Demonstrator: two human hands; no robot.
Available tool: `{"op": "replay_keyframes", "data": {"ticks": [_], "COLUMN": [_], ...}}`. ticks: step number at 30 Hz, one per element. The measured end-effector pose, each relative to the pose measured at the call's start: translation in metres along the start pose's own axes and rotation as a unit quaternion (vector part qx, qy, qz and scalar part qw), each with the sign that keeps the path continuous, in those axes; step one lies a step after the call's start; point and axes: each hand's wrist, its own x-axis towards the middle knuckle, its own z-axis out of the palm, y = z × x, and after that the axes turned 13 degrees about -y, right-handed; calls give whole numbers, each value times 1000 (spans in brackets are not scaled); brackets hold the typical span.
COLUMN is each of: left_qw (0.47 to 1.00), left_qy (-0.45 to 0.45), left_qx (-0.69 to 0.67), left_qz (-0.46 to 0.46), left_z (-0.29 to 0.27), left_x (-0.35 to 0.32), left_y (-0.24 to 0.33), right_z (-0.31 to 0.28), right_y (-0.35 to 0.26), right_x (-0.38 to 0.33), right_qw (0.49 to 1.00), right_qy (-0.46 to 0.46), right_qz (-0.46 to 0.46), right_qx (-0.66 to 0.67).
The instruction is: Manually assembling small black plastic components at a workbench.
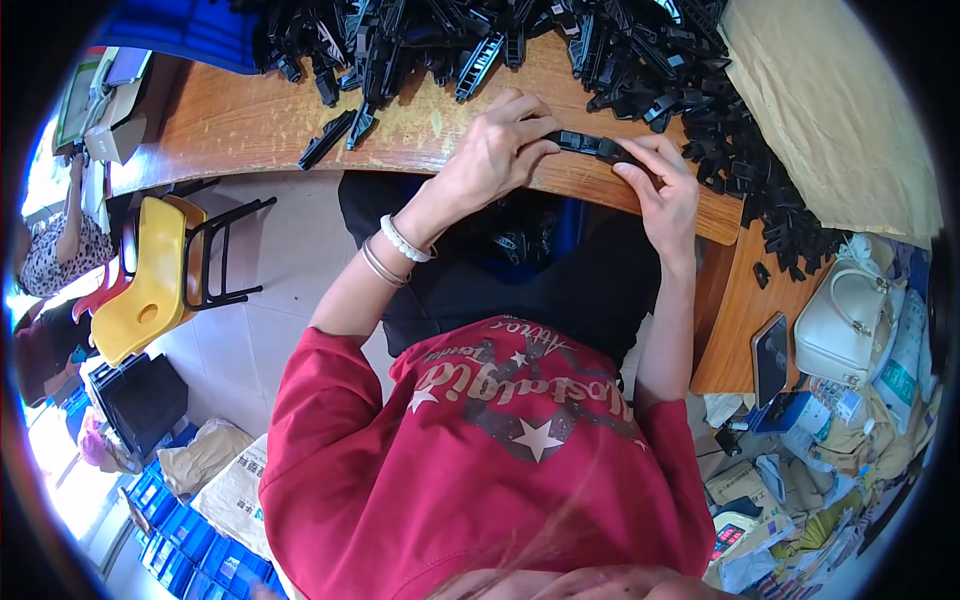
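Both hands, left (497, 150) and right (665, 190), pinch a black plastic strip (590, 146) over the table edge (560, 185); one slip could drop it.

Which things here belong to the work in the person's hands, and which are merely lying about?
In use: left hand; right hand; black plastic strip held between them; pile of black plastic parts; wooden table.

Lying about: white handbag; phone; yellow chair; blue crates.
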Motion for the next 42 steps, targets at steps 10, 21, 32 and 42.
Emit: {"op": "replay_keyframes", "data": {"ticks": [10, 21, 32, 42], "left_qw": [1000, 1000, 999, 980], "left_qy": [1, 17, -25, 58], "left_qx": [9, 13, -21, 187], "left_qz": [12, 9, 39, 42], "left_z": [-2, 2, -3, 5], "left_x": [0, -1, -1, 91], "left_y": [2, 1, 1, -4], "right_z": [-2, 10, 24, -2], "right_y": [5, 0, -13, -6], "right_x": [6, -8, -4, 37], "right_qw": [1000, 997, 999, 933], "right_qy": [-20, 54, 3, 138], "right_qz": [-23, -40, -45, -90], "right_qx": [4, -36, -24, -319]}}
